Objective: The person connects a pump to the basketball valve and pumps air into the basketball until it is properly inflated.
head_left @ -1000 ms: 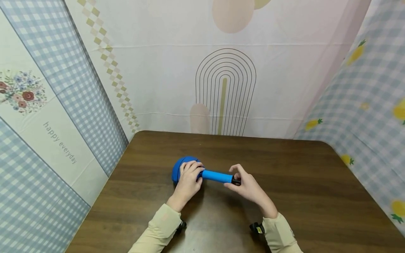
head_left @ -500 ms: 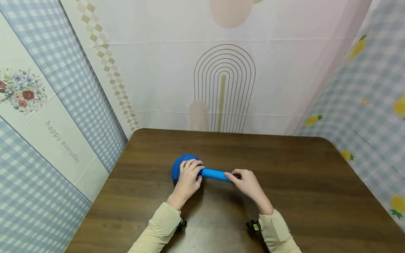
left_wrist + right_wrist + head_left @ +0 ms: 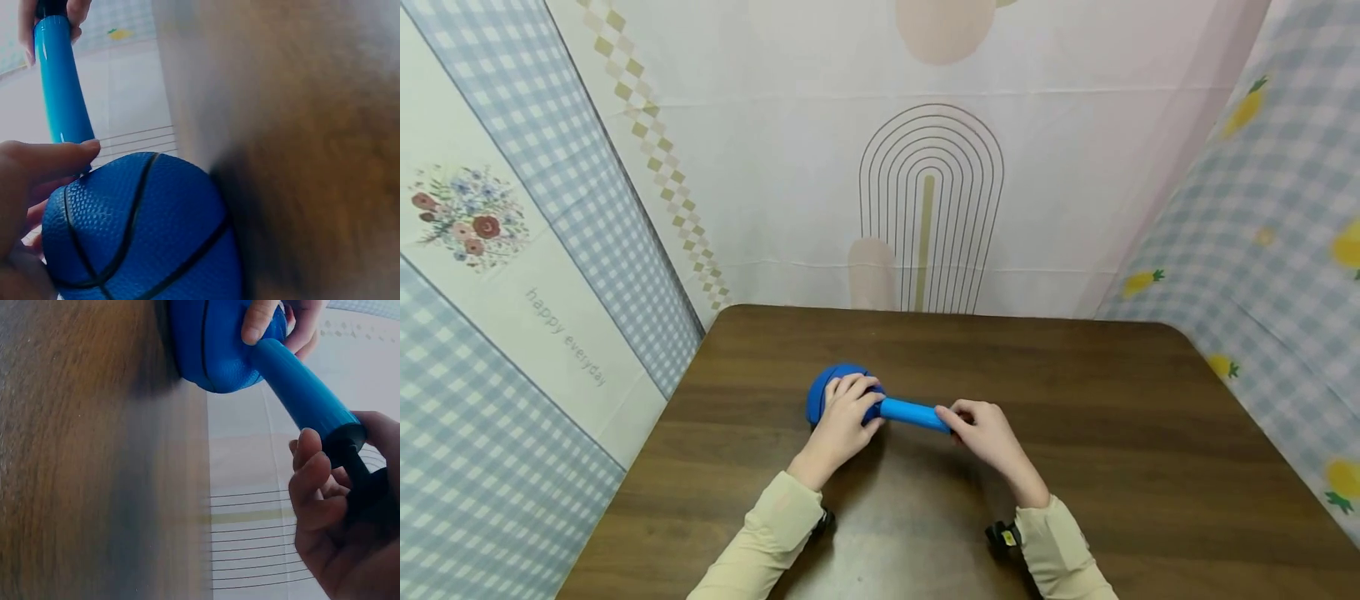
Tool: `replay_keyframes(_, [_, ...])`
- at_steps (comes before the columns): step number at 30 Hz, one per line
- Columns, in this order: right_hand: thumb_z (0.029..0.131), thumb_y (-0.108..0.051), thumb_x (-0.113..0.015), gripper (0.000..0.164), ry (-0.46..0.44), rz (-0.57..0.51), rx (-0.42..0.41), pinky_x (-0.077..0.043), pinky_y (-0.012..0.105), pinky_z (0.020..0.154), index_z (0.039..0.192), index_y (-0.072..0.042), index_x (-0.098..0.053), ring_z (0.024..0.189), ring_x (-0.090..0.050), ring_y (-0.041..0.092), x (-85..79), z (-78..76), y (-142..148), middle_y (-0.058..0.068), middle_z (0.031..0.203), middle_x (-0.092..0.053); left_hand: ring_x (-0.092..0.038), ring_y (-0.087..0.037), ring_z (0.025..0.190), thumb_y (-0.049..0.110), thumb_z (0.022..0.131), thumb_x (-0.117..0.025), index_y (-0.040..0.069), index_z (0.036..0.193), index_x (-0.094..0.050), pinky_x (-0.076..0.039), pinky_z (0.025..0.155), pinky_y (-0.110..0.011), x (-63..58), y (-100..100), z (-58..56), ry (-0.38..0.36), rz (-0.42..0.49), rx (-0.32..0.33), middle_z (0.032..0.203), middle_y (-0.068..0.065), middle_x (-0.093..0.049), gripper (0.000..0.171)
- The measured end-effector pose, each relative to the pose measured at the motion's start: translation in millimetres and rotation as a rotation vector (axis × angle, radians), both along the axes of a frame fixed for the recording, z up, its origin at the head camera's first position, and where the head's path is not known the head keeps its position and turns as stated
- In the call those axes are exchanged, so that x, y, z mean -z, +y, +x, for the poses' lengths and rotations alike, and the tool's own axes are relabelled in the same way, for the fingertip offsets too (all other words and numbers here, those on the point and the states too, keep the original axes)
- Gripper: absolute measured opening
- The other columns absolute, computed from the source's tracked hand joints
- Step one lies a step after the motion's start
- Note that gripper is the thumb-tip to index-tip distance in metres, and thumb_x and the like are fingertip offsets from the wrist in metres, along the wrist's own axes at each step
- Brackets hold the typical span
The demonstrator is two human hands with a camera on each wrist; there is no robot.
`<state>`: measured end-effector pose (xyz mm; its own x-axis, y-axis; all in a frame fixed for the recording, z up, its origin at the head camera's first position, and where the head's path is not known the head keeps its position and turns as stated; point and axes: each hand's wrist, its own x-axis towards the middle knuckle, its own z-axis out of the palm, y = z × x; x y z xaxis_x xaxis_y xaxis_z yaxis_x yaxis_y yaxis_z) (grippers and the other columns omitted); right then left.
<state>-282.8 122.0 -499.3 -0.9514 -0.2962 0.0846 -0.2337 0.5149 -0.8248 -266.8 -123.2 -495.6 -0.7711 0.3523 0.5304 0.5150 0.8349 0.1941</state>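
A small blue basketball with black seams [image 3: 822,398] sits on the table under my left hand [image 3: 842,422], whose fingers and thumb grip it. From the ball's right side a blue hand pump [image 3: 913,414] sticks out, its near end against the ball by my left thumb [image 3: 62,157]. The needle, if one is there, is hidden. My right hand [image 3: 991,435] holds the pump's other end. In the right wrist view, a short black rod shows between the pump's blue barrel [image 3: 303,390] and its black handle [image 3: 372,490], with the right fingers curled close around there.
The brown wooden table [image 3: 1075,392] extends around both hands. Behind it hangs a white patterned cloth [image 3: 790,192]; checked cloths hang on the left [image 3: 542,92] and right [image 3: 1225,275]. Each wrist bears a black camera, such as the right wrist camera [image 3: 1002,536].
My right hand has gone from loosely spread fingers around the black handle to a closer hold, its thumb now on the barrel's end. My left hand and the ball stay nearly in place.
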Motion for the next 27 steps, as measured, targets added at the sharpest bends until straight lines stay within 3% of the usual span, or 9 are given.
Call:
replay_keyframes(4, [0.09,-0.034,-0.068,0.03,-0.066,-0.04,-0.072,-0.039,0.026,0.057,0.103,-0.009,-0.058,0.058,-0.048,0.013,3.1,-1.6,4,0.002,0.066,-0.055,-0.053,-0.03,0.115,0.016,0.074,-0.083,0.01,0.099,-0.074,-0.034,0.098,-0.053,6.3,-1,0.1,0.033,0.048,0.002,0.117,-0.01,-0.067,0.027])
replay_keyframes(6, [0.088,-0.028,-0.071,0.035,-0.046,-0.049,-0.133,-0.039,0.027,0.059,0.11,-0.009,-0.051,0.062,-0.048,0.014,4.2,-3.1,8,0.004,0.072,-0.057,-0.054,-0.03,0.114,0.016,0.073,-0.084,0.01,0.097,-0.074,-0.035,0.097,-0.053,6.9,-2,-0.3,0.045,0.066,0.009,0.116,-0.01,-0.067,0.026])
replay_keyframes(9, [0.087,-0.024,-0.073,0.035,0.042,-0.024,-0.182,-0.039,0.027,0.064,0.108,-0.01,-0.05,0.071,-0.05,0.015,2.7,-3.8,11,0.005,0.082,-0.06,-0.054,-0.03,0.114,0.016,0.072,-0.085,0.01,0.095,-0.074,-0.034,0.097,-0.053,6.8,-3,-1.1,0.06,0.076,0.012,0.115,-0.009,-0.068,0.026])
replay_keyframes(12, [0.087,-0.028,-0.073,0.026,0.107,0.006,-0.146,-0.041,0.025,0.064,0.1,-0.012,-0.057,0.074,-0.052,0.013,1.1,-4.2,10,0.005,0.085,-0.062,-0.054,-0.029,0.114,0.016,0.072,-0.085,0.009,0.096,-0.074,-0.034,0.097,-0.053,6.5,-2,-1.6,0.063,0.067,0.007,0.115,-0.009,-0.068,0.027])
replay_keyframes(14, [0.088,-0.031,-0.071,0.021,0.093,-0.001,-0.11,-0.042,0.025,0.062,0.095,-0.013,-0.062,0.07,-0.055,0.013,-0.1,-4.3,9,0.007,0.081,-0.065,-0.053,-0.029,0.115,0.016,0.073,-0.084,0.009,0.098,-0.074,-0.034,0.097,-0.053,7.0,-2,-2.1,0.055,0.053,0.007,0.116,-0.009,-0.067,0.028])
replay_keyframes(20, [0.092,-0.042,-0.063,0.033,0.007,-0.024,-0.044,-0.043,0.025,0.058,0.084,-0.011,-0.068,0.059,-0.055,0.013,-1.9,-4.3,5,0.009,0.068,-0.065,-0.053,-0.029,0.116,0.01,0.078,-0.08,0.009,0.101,-0.073,-0.035,0.098,-0.052,7.1,-2,-2.6,0.033,0.018,0.002,0.118,-0.008,-0.066,0.024])
replay_keyframes(27, [0.092,-0.043,-0.062,0.036,-0.001,-0.037,-0.012,-0.043,0.025,0.056,0.083,-0.009,-0.068,0.057,-0.054,0.013,-1.3,-3.1,7,0.008,0.065,-0.063,-0.055,-0.027,0.112,0.003,0.081,-0.075,0.01,0.092,-0.07,-0.036,0.097,-0.051,2.0,-3,-3.5,0.04,0.03,0.028,0.11,-0.006,-0.068,0.014])
